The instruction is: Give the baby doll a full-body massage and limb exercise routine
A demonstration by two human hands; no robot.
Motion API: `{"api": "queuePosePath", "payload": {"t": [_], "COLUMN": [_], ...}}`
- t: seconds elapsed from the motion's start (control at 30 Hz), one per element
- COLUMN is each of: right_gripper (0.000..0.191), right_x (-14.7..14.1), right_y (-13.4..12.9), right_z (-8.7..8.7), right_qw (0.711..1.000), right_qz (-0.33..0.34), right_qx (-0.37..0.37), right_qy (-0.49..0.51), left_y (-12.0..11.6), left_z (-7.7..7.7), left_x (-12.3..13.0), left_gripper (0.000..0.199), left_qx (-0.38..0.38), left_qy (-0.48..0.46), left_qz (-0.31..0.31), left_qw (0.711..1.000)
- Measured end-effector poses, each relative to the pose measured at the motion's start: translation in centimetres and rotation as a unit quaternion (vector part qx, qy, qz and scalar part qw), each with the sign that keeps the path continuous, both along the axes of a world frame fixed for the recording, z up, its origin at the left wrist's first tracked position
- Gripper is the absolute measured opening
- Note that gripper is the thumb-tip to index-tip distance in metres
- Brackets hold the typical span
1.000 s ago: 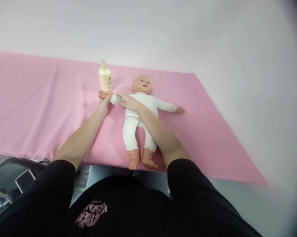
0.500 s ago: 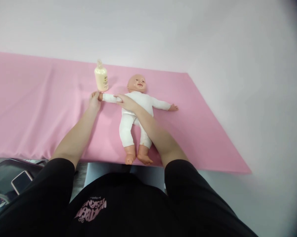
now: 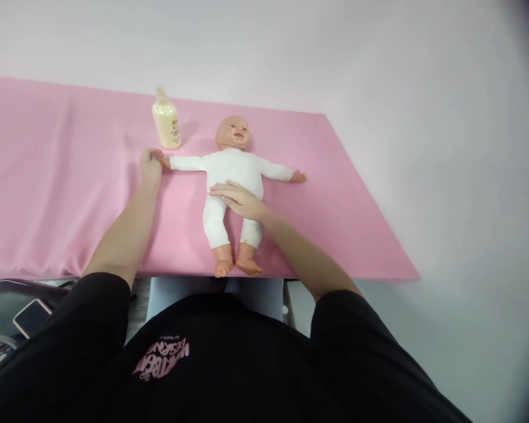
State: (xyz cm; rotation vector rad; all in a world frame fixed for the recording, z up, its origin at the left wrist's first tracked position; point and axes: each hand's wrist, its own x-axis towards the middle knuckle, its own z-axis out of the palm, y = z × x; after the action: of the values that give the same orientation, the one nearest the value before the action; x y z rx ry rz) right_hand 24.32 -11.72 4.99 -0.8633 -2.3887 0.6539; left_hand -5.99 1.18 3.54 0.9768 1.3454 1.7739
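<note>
Right of the bottle (image 3: 167, 126), the doll (image 3: 235, 167) looks light — likely soft-bodied, stiff-headed, best supported under the torso. The left hand (image 3: 150, 167) curls around the doll's hand (image 3: 166, 163) — the right hand (image 3: 243, 201) lies flat across its lower belly, gripping nothing.

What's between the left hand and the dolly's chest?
In the head view, the doll's white-sleeved arm stretches between them over pink cloth, its small hand at the left hand.
</note>
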Motion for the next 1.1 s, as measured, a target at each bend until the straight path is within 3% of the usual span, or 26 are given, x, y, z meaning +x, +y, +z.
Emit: {"api": "queuePosePath", "payload": {"t": [0.1,0.2,0.23,0.3,0.4,0.47,0.57,0.63,0.83,1.1], "right_gripper": [0.047,0.047,0.047,0.048,0.047,0.047,0.047,0.048,0.049,0.054], "right_x": [1.9,3.6,4.1,4.6,4.7,4.5,4.3,4.2,4.2,4.4], "right_y": [-1.4,-1.6,-1.5,-1.2,-1.1,-1.2,-1.5,-1.7,-2.4,-4.2], "right_z": [-0.3,-0.9,-1.1,-1.3,-1.3,-1.1,-0.8,-0.7,-0.2,0.9], "right_qw": [1.0,0.999,0.999,0.998,0.997,0.997,0.997,0.997,0.997,0.993], "right_qz": [-0.006,-0.016,-0.016,-0.012,-0.013,-0.017,-0.025,-0.032,-0.048,-0.092], "right_qx": [-0.007,-0.003,-0.002,-0.004,-0.011,-0.011,-0.011,-0.016,-0.014,0.004], "right_qy": [0.011,0.038,0.048,0.066,0.079,0.08,0.077,0.074,0.062,0.07], "left_y": [-0.7,-2.1,-2.9,-5.5,-10.8,-14.4,-18.2,-19.4,-20.7,-22.0], "left_z": [0.6,0.9,0.9,0.7,0.2,0.1,0.8,1.6,2.8,3.9], "left_x": [-0.1,1.3,2.4,5.2,9.7,11.9,13.0,12.8,12.0,11.0], "left_gripper": [0.039,0.039,0.037,0.026,0.022,0.024,0.029,0.023,0.036,0.05], "left_qx": [0.014,0.055,0.062,0.027,-0.067,-0.13,-0.154,-0.185,-0.255,-0.24], "left_qy": [0.098,0.271,0.291,0.228,0.028,-0.093,-0.211,-0.238,-0.261,-0.218], "left_qz": [0.005,-0.019,-0.04,-0.078,-0.161,-0.245,-0.272,-0.304,-0.402,-0.648], "left_qw": [0.995,0.961,0.954,0.97,0.984,0.956,0.926,0.904,0.84,0.689]}}
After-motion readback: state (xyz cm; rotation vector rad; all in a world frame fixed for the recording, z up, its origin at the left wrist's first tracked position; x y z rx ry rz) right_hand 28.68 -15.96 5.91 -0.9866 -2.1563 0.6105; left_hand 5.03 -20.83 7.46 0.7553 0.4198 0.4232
